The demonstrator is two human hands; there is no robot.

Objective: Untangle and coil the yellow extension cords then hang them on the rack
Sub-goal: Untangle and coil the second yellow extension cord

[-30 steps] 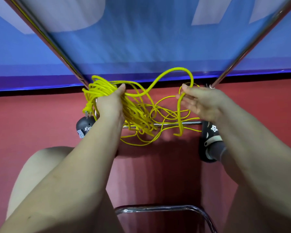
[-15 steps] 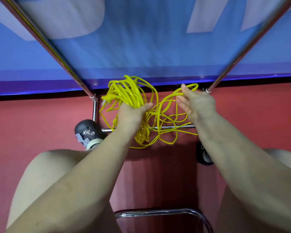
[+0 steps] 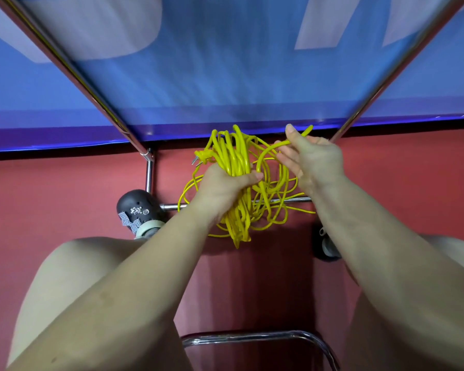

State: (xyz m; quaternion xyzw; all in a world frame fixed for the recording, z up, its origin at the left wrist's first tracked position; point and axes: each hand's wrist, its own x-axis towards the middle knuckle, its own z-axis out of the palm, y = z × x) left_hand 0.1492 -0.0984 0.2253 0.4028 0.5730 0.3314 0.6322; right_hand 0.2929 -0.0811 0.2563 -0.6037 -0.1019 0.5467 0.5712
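A: We log the yellow extension cord at centre frame, held up in front of the red wall, just below the blue banner.

B: Grip state? We see the left hand wrapped round a thick bundle of gathered turns, thumb across the front, fingers hidden behind.

A: Agreed. The right hand pinches a single strand near the top right of the tangle, thumb raised, the strand running out past the thumb tip.

B: A metal-pronged plug sticks out at the bundle's upper left. Below the left hand the turns hang in a long hank; to the right, loose loops sprawl in front of the chrome crossbar.

A: So our reading on progress: partly coiled. The bundle in the left hand counts as gathered; the slack loops on the right are not yet laid in.

B: And nothing is hung yet, as far as we can tell. Whether the loops cross behind the crossbar or only in front, we cannot say.

A: Left to do, we judge: feed the remaining loops into the coil, then hang it.
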